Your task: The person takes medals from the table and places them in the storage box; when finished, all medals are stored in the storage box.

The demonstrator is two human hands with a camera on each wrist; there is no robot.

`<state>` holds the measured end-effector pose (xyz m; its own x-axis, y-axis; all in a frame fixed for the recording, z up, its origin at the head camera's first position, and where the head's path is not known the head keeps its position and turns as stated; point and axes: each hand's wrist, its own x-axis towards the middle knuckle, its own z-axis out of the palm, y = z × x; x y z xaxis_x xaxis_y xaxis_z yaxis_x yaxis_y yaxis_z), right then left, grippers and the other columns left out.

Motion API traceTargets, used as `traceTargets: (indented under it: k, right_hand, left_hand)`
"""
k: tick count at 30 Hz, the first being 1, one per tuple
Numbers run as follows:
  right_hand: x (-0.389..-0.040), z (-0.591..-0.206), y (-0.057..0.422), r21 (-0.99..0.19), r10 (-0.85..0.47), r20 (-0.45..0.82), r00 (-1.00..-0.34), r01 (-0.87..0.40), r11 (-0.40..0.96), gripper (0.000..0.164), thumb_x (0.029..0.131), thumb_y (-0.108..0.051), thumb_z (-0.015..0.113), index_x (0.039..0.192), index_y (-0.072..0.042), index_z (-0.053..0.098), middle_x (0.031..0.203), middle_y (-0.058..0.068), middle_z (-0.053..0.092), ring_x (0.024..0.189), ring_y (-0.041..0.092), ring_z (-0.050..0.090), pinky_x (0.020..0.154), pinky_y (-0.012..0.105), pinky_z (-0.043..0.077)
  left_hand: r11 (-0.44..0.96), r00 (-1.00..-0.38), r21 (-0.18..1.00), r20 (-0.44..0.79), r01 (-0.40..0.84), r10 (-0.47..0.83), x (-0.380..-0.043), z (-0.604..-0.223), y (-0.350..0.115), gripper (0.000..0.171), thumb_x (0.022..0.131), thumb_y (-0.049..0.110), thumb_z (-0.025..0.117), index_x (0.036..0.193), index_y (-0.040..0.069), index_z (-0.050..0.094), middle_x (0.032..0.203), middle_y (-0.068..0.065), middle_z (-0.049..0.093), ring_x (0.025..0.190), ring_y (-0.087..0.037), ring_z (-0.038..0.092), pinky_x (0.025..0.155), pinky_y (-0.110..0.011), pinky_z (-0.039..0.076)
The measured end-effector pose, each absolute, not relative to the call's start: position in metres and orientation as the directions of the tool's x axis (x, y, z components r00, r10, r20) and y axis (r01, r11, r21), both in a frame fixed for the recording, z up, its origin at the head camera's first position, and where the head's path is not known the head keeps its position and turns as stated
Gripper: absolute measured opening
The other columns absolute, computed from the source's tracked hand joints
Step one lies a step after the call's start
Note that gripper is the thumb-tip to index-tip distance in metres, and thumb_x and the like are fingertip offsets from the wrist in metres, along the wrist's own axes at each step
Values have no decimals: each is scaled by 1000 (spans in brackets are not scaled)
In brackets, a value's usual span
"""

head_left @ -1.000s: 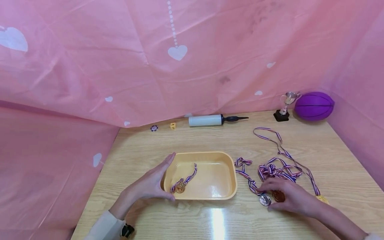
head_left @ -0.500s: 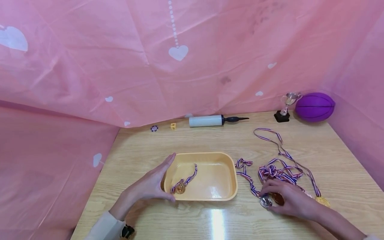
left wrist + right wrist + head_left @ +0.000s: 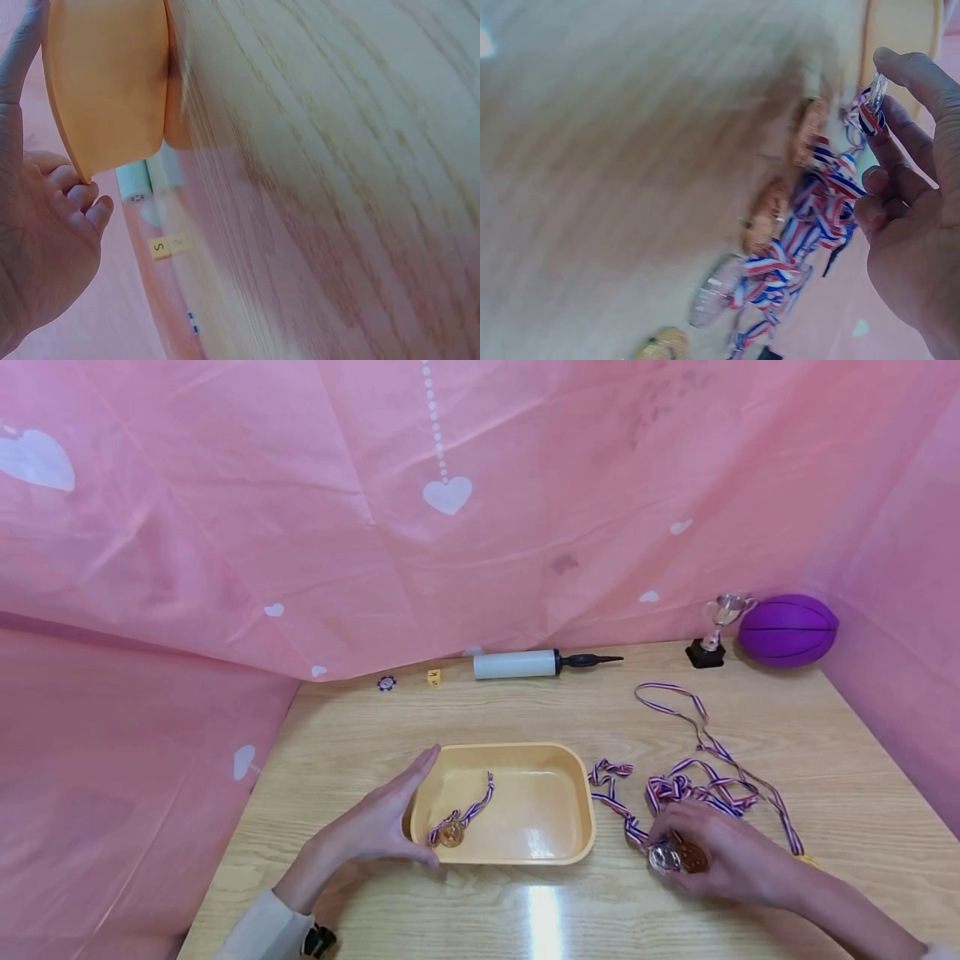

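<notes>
A pale yellow plastic basin (image 3: 532,806) holds one gold-coloured medal (image 3: 452,833) with a knotted striped ribbon. My left hand (image 3: 378,822) grips its left end, thumb at the near corner and index finger at the far corner. In the left wrist view the other fingers (image 3: 75,191) curl against the basin's outer wall. To the right, my right hand (image 3: 731,847) pinches a silver medal (image 3: 879,90) between thumb and fingers, tilted up on edge. Its ribbon trails towards the basin. A bronze-coloured medal (image 3: 693,857) lies beneath this hand, beside tangled ribbons (image 3: 678,787).
Right wrist view: another silver medal (image 3: 718,291) and a gold one (image 3: 664,345) lie farther along the wooden table (image 3: 360,718). At the back stand a hand pump (image 3: 517,665), a letter cube (image 3: 434,678), a poker chip (image 3: 386,683), a trophy (image 3: 716,631) and a purple ball (image 3: 788,630).
My right thumb and fingers have closed on the silver medal, which now tilts. The left hand stays on the basin.
</notes>
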<state>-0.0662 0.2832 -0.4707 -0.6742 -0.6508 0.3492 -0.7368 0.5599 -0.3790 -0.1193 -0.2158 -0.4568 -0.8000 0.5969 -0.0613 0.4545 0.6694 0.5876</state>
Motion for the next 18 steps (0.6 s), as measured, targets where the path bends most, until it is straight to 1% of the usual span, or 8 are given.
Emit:
traceTargets:
  k: [2,5,9,12,15,18]
  right_hand:
    - [-68,-464,282,-386,-649,357,-671,-739,552,57,66,-17,100,112,-35,71,113,-22,67,106,8,64,103,4,36]
    - [-73,-453,280,-401,-644,380,-664,-745,532,62,64,-12,100,113,-35,72,114,-20,68,106,8,64,103,4,35]
    - [-82,-438,278,-428,-642,421,-640,-765,482,68,62,-5,98,116,-36,71,114,-16,70,105,9,63,101,6,38]
    - [-90,-426,277,-434,-652,437,-619,-780,450,67,62,-3,97,117,-33,72,114,-15,71,105,9,63,99,8,41]
    - [-96,-412,276,-456,-657,425,-622,-775,439,63,65,-3,97,118,-28,73,114,-15,70,105,8,64,98,9,44]
    - [-102,-396,274,-480,-651,415,-636,-761,437,62,67,-3,97,120,-24,74,116,-14,70,107,9,66,101,9,44]
  left_hand:
    - [670,-801,588,-62,453,596,-119,-456,-216,152,64,55,100,172,24,-2,178,3,-1,161,-22,14,128,-48,25]
    - [671,-801,585,-61,455,596,-119,-456,-216,152,64,55,100,173,22,-1,178,2,0,160,-22,15,127,-49,26]
    - [675,-801,578,-61,459,596,-119,-456,-216,152,64,56,99,173,20,0,178,2,0,161,-22,14,128,-48,25]
    - [677,-801,576,-63,457,595,-120,-457,-216,152,64,57,99,173,21,-1,178,2,0,161,-22,14,128,-48,25]
    - [677,-802,578,-64,455,593,-120,-456,-216,152,64,57,99,173,22,-1,178,2,1,160,-23,15,128,-48,25]
    - [678,-803,579,-64,453,592,-119,-455,-216,152,64,57,100,173,24,-1,178,2,1,160,-23,15,128,-49,25]
